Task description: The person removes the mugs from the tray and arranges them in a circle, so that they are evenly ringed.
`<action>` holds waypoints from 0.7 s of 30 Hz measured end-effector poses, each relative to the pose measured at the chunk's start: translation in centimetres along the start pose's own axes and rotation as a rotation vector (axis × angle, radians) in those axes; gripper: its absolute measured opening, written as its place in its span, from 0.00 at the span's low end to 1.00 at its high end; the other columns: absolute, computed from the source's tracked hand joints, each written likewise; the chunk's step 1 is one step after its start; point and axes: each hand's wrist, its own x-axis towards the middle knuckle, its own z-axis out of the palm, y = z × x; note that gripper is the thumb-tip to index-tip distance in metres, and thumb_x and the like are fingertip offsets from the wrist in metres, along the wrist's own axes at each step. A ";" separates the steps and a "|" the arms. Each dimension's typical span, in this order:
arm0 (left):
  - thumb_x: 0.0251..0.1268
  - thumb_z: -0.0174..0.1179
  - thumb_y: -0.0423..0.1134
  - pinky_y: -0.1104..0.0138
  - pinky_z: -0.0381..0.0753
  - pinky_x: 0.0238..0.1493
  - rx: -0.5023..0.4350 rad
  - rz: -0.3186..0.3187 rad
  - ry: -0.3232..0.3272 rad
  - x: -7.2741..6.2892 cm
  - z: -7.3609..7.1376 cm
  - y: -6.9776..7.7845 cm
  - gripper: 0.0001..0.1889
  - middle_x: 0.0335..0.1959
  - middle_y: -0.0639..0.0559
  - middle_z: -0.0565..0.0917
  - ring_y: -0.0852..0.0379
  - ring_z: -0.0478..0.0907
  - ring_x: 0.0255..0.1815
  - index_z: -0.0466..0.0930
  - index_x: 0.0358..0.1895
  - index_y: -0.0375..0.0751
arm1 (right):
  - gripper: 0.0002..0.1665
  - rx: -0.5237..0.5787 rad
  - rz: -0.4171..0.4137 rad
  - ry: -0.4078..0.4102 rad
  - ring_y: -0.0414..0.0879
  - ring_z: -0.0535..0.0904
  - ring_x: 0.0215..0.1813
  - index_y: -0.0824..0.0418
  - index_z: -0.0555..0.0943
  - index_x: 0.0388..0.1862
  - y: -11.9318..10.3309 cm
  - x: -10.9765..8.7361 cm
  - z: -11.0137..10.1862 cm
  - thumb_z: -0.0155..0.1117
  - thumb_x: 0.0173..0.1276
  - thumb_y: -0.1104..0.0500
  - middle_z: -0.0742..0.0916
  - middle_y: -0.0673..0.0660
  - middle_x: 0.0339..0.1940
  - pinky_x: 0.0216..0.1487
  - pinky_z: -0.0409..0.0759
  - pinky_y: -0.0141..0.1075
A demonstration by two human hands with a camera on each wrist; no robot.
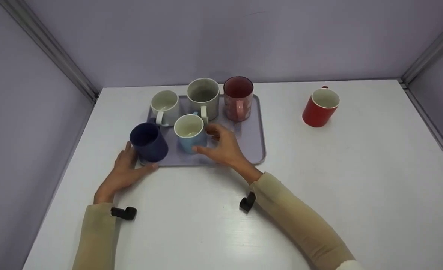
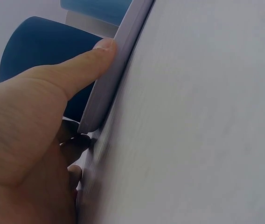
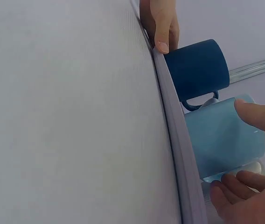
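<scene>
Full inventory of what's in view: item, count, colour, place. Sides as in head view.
Dark blue mug: 1, dark blue, tray's front left corner
Light blue mug: 1, light blue, tray's front middle
Small pale mug: 1, off-white, tray's back left
Large pale mug: 1, off-white, tray's back middle
Pink mug: 1, pinkish red, tray's back right
Red mug: 1, red, table's back right
Tray: 1, grey-lilac, table's back left
Table: 1, white, under everything
Walls: 3, pale lilac-grey, left, back, right
Wrist cameras: 2, black, one per wrist
Sleeves: 2, beige, forearms
Left hand: 1, tray's front left corner
Right hand: 1, beside light blue mug
</scene>
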 end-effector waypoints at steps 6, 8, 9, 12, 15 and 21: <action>0.68 0.71 0.60 0.31 0.35 0.84 0.009 0.014 0.004 0.1 0.0 -0.1 0.59 0.89 0.33 0.42 0.28 0.32 0.89 0.41 0.89 0.44 | 0.38 0.016 -0.015 0.032 0.59 0.85 0.65 0.71 0.81 0.63 -0.1 0.2 0.8 0.87 0.56 0.64 0.88 0.67 0.60 0.70 0.83 0.44; 0.68 0.71 0.59 0.32 0.35 0.85 0.013 0.019 0.008 0.1 0.0 -0.2 0.58 0.89 0.33 0.43 0.28 0.32 0.89 0.42 0.89 0.43 | 0.35 0.019 -0.016 0.036 0.58 0.86 0.65 0.70 0.81 0.62 -0.2 0.2 1.0 0.86 0.56 0.64 0.88 0.66 0.60 0.69 0.84 0.43; 0.68 0.71 0.59 0.31 0.35 0.84 0.013 0.017 0.008 0.1 -0.1 -0.2 0.58 0.89 0.33 0.43 0.28 0.32 0.89 0.41 0.89 0.43 | 0.35 0.021 -0.015 0.035 0.58 0.86 0.65 0.70 0.81 0.62 -0.2 0.1 1.0 0.86 0.57 0.65 0.88 0.66 0.60 0.69 0.84 0.43; 0.68 0.71 0.60 0.32 0.34 0.84 0.013 0.015 0.007 0.1 -0.1 -0.2 0.58 0.89 0.33 0.43 0.28 0.31 0.89 0.42 0.89 0.44 | 0.34 0.004 0.003 0.024 0.56 0.86 0.64 0.68 0.82 0.61 -0.5 0.1 1.2 0.86 0.58 0.64 0.89 0.64 0.59 0.69 0.84 0.41; 0.68 0.71 0.61 0.31 0.35 0.84 0.003 0.005 0.003 0.1 0.0 -0.2 0.59 0.89 0.33 0.40 0.28 0.32 0.89 0.42 0.89 0.45 | 0.36 -0.005 0.021 0.012 0.55 0.86 0.65 0.67 0.81 0.64 -0.7 0.1 1.4 0.86 0.58 0.62 0.88 0.63 0.60 0.69 0.83 0.41; 0.67 0.72 0.61 0.30 0.38 0.84 -0.003 -0.008 0.003 0.0 0.2 -0.2 0.59 0.89 0.31 0.38 0.26 0.34 0.88 0.42 0.89 0.45 | 0.45 -0.023 0.014 -0.003 0.54 0.84 0.66 0.66 0.78 0.72 -0.4 0.4 2.1 0.87 0.56 0.60 0.87 0.63 0.64 0.71 0.82 0.42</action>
